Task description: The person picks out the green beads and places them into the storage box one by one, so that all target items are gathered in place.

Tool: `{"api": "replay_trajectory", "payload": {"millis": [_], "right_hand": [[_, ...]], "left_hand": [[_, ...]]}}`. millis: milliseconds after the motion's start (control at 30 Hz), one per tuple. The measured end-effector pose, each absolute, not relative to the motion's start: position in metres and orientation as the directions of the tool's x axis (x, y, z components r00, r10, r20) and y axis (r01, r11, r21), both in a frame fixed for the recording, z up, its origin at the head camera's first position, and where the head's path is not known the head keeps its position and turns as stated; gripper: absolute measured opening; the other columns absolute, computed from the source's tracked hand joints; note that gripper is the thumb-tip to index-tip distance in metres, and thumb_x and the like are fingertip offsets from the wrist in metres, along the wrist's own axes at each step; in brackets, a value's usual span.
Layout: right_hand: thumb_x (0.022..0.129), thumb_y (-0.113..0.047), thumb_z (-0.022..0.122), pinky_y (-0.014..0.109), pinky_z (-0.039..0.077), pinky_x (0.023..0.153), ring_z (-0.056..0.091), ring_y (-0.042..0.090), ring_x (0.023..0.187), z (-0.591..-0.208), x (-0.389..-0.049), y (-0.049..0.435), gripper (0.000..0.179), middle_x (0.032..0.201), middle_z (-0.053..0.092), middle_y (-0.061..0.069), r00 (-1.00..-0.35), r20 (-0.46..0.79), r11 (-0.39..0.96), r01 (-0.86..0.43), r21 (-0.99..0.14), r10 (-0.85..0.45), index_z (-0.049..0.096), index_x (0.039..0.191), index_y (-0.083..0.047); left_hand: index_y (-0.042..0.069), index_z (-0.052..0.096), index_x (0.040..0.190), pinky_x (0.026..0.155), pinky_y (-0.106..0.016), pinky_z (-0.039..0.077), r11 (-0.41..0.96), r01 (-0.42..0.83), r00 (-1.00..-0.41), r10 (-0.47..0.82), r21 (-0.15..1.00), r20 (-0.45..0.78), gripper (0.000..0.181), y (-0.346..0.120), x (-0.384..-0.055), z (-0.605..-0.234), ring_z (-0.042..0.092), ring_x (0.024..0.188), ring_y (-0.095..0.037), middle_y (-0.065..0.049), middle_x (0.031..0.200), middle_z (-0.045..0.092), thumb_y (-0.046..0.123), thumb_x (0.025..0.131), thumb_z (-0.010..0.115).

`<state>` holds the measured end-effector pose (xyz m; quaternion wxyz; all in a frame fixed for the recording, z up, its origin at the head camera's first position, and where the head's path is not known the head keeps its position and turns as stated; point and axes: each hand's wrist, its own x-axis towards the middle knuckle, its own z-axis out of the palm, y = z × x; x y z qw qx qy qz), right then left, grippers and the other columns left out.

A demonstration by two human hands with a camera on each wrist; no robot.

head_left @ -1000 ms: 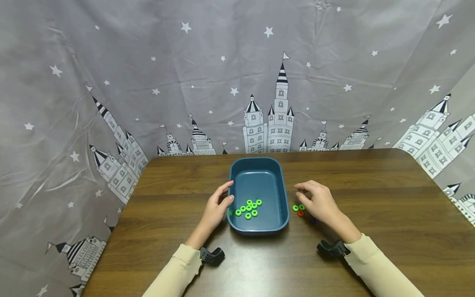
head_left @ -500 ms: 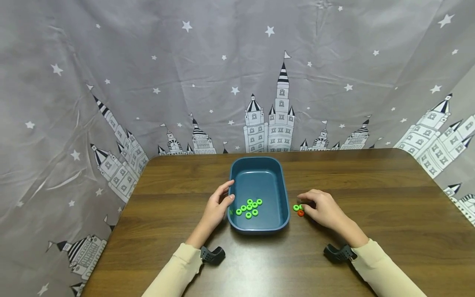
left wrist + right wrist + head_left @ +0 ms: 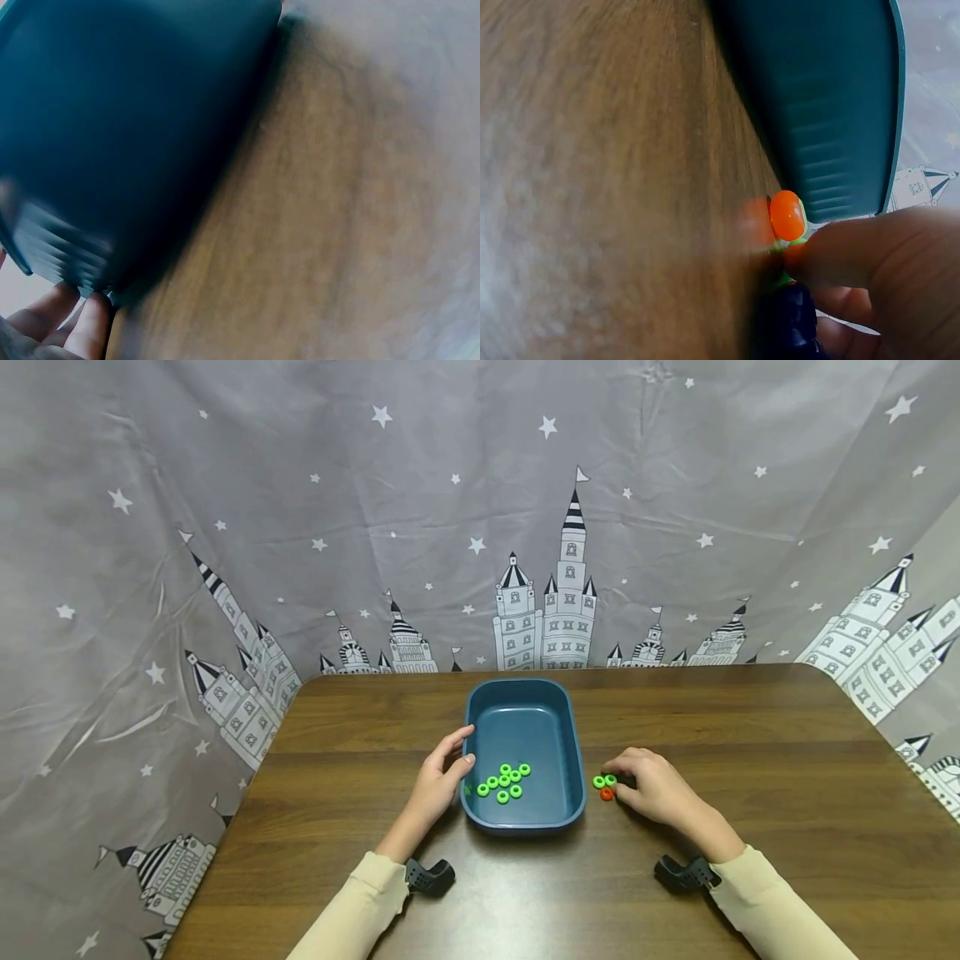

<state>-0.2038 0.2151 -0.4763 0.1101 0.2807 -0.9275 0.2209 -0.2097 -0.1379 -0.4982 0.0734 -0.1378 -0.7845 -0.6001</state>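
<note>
A blue tray [image 3: 555,781] stands on the table with several green rings [image 3: 504,781] inside, near its front left. My left hand [image 3: 437,781] rests at the tray's left side, thumb and forefinger spread at the rim; in the left wrist view its fingers [image 3: 90,326] touch the wall. My right hand [image 3: 656,787] is down on the table right of the tray, fingers bent and tips apart, beside two green rings [image 3: 598,782] and a red-orange ring [image 3: 607,794]. Close to its thumb lies a dark blue ring [image 3: 791,322], hidden in the head view.
The brown wooden table [image 3: 360,735] reaches to a grey curtain [image 3: 420,527] printed with castles and stars. A black band [image 3: 430,877] sits on the left wrist and another black band [image 3: 686,872] on the right.
My right hand has come down and shifted slightly right beside the loose rings, covering the dark blue ring. The left hand and tray have stayed in place.
</note>
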Motion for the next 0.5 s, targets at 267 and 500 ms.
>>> {"api": "replay_trajectory", "payload": {"millis": [267, 500], "right_hand": [[0.079, -0.003, 0.077, 0.038, 0.054, 0.074, 0.064, 0.017, 0.082, -0.4757, -0.2041, 0.2137, 0.018, 0.089, 0.071, 0.000, -0.819, 0.329, 0.750, -0.567, -0.341, -0.470, 0.078, 0.096, -0.008], [0.078, -0.004, 0.076, 0.041, 0.054, 0.075, 0.066, 0.020, 0.083, -0.4811, -0.2047, 0.2131, 0.018, 0.088, 0.071, 0.002, -0.817, 0.339, 0.750, -0.568, -0.338, -0.466, 0.077, 0.095, -0.006]], "left_hand": [[0.003, 0.052, 0.146, 0.113, -0.058, 0.041, 0.206, 0.225, -0.971, 0.127, 0.952, 0.202, 0.046, -0.1363, -0.2084, -0.4894, 0.053, 0.135, -0.042, -0.023, 0.148, 0.054, 0.009, 0.101, 0.057], [0.005, 0.053, 0.146, 0.113, -0.056, 0.041, 0.202, 0.208, -0.975, 0.121, 0.957, 0.187, 0.046, -0.1366, -0.2108, -0.4956, 0.051, 0.138, -0.041, -0.022, 0.150, 0.053, 0.008, 0.101, 0.057]]}}
